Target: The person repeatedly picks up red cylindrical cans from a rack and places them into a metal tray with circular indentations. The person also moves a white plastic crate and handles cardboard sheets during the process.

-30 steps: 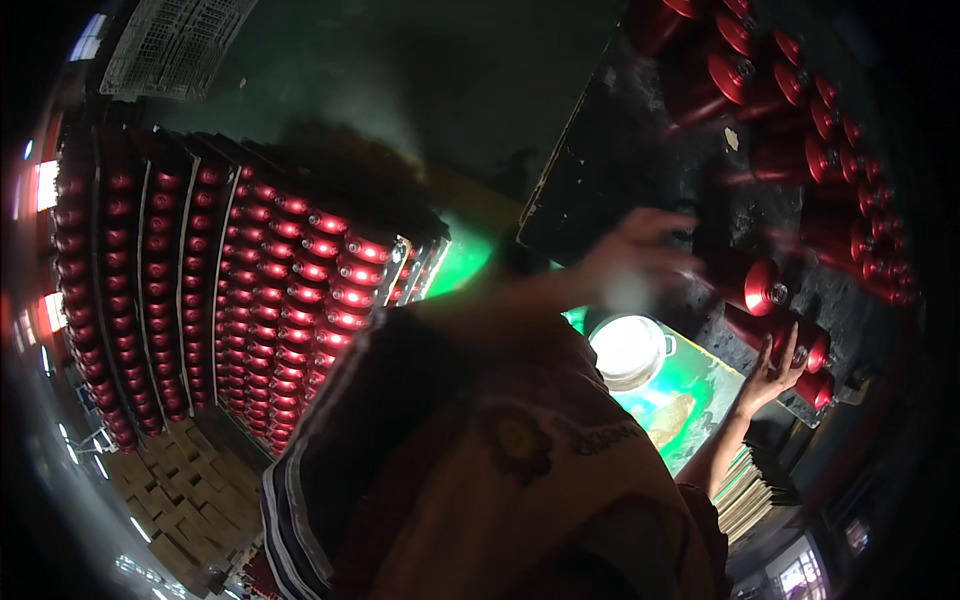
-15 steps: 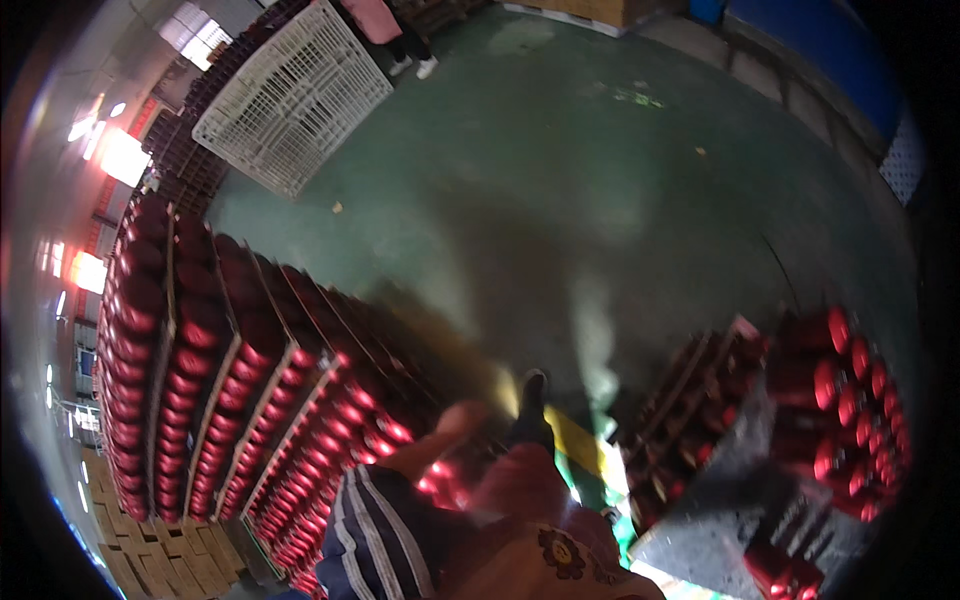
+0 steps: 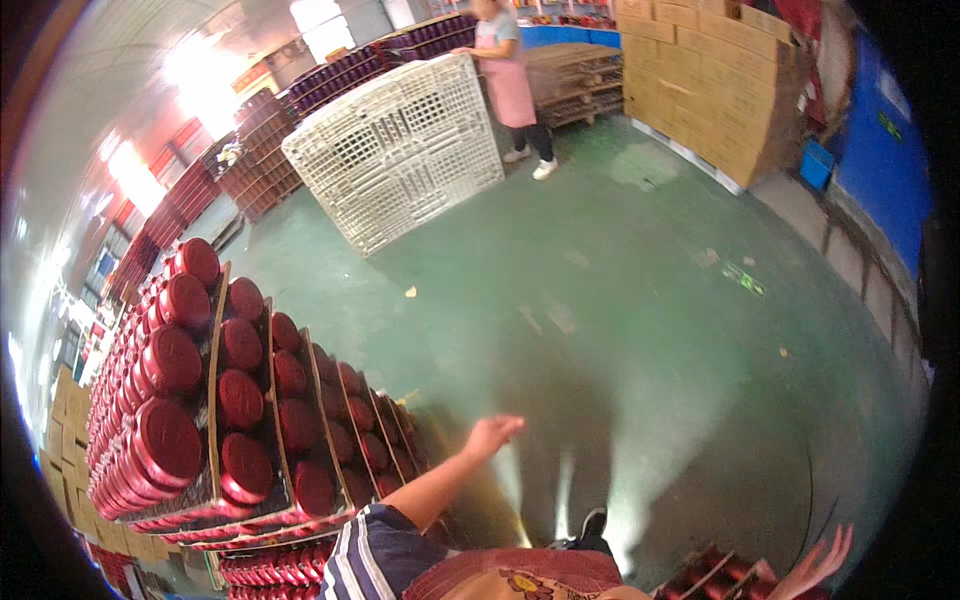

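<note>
My left hand [image 3: 493, 435] is stretched out over the green floor, just right of a tall stack of dark red round-lidded canisters [image 3: 240, 400]. Its fingers look curled together, with nothing visible in them, and it does not touch the stack. My right hand [image 3: 822, 562] is low at the right edge, fingers spread and nothing in it. Nearest to it are dark red items [image 3: 715, 575] in a low stack, mostly cut off by the lower edge.
A person in a pink apron [image 3: 508, 85] holds a white plastic pallet [image 3: 400, 150] on its edge. Wooden pallets [image 3: 575, 75] stand behind. Cardboard boxes [image 3: 700, 95] are stacked at the far right beside a blue bin [image 3: 816, 164]. My shoe [image 3: 594, 522] is on the green floor [image 3: 600, 300].
My view has lifted, showing more of the far floor and the person. My left hand has come forward past the stack, and my right hand has entered at the lower right.
</note>
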A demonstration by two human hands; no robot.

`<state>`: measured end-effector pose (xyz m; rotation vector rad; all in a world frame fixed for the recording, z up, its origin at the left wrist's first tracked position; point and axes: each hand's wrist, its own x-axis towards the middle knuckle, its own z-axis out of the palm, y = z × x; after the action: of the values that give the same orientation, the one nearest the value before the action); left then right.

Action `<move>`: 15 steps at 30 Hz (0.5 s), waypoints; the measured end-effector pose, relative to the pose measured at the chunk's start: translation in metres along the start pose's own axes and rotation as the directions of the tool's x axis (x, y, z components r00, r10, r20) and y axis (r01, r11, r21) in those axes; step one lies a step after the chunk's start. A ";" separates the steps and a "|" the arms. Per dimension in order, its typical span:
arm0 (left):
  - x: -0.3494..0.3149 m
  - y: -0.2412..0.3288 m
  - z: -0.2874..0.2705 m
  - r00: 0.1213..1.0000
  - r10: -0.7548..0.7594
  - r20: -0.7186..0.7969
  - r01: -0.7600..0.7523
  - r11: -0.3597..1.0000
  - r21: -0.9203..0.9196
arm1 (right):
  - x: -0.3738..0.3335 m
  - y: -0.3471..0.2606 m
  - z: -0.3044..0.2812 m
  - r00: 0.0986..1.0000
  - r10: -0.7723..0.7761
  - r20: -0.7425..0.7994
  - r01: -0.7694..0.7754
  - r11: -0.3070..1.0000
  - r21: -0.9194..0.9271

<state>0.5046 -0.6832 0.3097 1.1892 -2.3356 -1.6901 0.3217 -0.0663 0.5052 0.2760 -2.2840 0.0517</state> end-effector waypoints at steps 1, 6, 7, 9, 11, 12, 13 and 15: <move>0.035 0.019 -0.025 0.997 0.028 -0.070 -0.037 0.991 -0.128 | 0.013 -0.020 0.039 0.998 0.043 0.043 -0.048 0.991 0.128; 0.163 0.056 -0.148 0.952 0.097 -0.290 -0.206 0.904 -0.374 | 0.117 -0.155 0.251 0.975 0.082 0.205 -0.187 0.801 0.569; 0.171 0.047 -0.166 0.948 -0.015 -0.317 -0.132 0.889 -0.438 | 0.145 -0.197 0.299 0.950 0.089 0.299 -0.276 0.688 0.671; 0.184 0.031 -0.203 0.899 -0.159 -0.407 -0.097 0.835 -0.542 | 0.194 -0.306 0.387 0.903 -0.040 0.427 -0.356 0.487 0.798; 0.181 0.009 -0.232 0.828 -0.407 -0.385 0.052 0.740 -0.671 | 0.230 -0.450 0.456 0.838 -0.230 0.495 -0.410 0.334 0.849; 0.176 -0.002 -0.241 0.756 -0.558 -0.342 0.131 0.641 -0.756 | 0.245 -0.532 0.480 0.785 -0.346 0.513 -0.466 0.216 0.858; 0.174 -0.013 -0.253 0.744 -0.566 -0.355 0.086 0.609 -0.789 | 0.255 -0.611 0.494 0.642 -0.431 0.634 -0.623 0.189 0.759; 0.178 -0.036 -0.283 0.670 -0.637 -0.380 -0.007 0.506 -0.862 | 0.278 -0.777 0.506 0.462 -0.612 0.642 -0.706 0.185 0.684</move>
<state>0.5206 -1.0186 0.3262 1.6594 -0.6941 -1.6600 -0.0623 -0.9391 0.3343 1.1686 -2.8439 2.1723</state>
